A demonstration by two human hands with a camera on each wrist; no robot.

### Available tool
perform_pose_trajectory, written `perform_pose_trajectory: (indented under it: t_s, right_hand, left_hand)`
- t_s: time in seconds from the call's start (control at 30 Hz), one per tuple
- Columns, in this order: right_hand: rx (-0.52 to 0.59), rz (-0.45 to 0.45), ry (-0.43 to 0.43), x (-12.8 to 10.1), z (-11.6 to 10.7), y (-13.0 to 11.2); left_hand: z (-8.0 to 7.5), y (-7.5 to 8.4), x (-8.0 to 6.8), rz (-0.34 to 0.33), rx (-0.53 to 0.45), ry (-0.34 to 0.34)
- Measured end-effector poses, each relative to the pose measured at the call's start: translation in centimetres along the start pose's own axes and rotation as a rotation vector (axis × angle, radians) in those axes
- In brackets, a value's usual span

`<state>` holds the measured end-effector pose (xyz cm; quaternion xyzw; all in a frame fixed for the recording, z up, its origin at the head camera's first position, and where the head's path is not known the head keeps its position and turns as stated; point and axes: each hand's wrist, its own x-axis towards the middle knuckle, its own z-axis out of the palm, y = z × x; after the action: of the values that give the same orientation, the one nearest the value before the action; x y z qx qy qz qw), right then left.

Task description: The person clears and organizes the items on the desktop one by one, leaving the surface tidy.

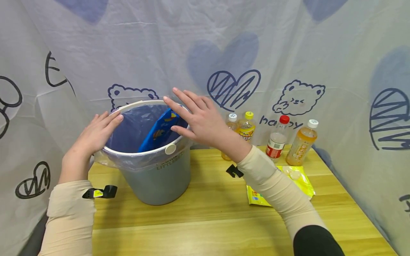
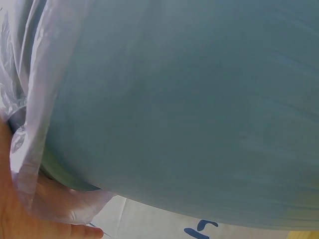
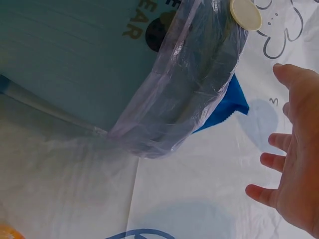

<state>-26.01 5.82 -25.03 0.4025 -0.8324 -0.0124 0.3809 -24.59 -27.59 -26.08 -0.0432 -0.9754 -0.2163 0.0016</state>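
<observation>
A grey-green bucket (image 1: 157,186) stands on the wooden table, a clear plastic liner (image 3: 194,84) folded over its rim. Inside it leans a blue packet (image 1: 157,133) with coloured print, one corner showing above the rim in the right wrist view. My left hand (image 1: 94,137) rests at the left of the rim with its fingers straight. Part of that hand (image 2: 30,224) shows beside the liner in the left wrist view. Over the right of the rim, my right hand (image 1: 200,119) is spread and holds nothing; the right wrist view shows it apart from the bucket.
Right of the bucket stand several drink bottles, among them a red-capped one (image 1: 277,140) and a white-capped one (image 1: 301,144). A yellow packet (image 1: 305,183) lies in front of them, partly under my right forearm. A printed cloth (image 1: 179,53) hangs behind the table (image 1: 192,227).
</observation>
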Motion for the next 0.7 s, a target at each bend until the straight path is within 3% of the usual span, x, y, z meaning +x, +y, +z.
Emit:
perform_pose_trajectory:
  t_s: [0.4,0.7]
  right_hand:
    - [0.078,0.056,-0.116,-0.9,0.1,0.4]
    - [0.099,0.079,-0.096,-2.0,0.8,1.1]
  left_hand:
    - [0.1,0.2,-0.2,-0.010,-0.014,0.007]
    - [0.2,0.4,-0.4,-0.028,-0.023,0.007]
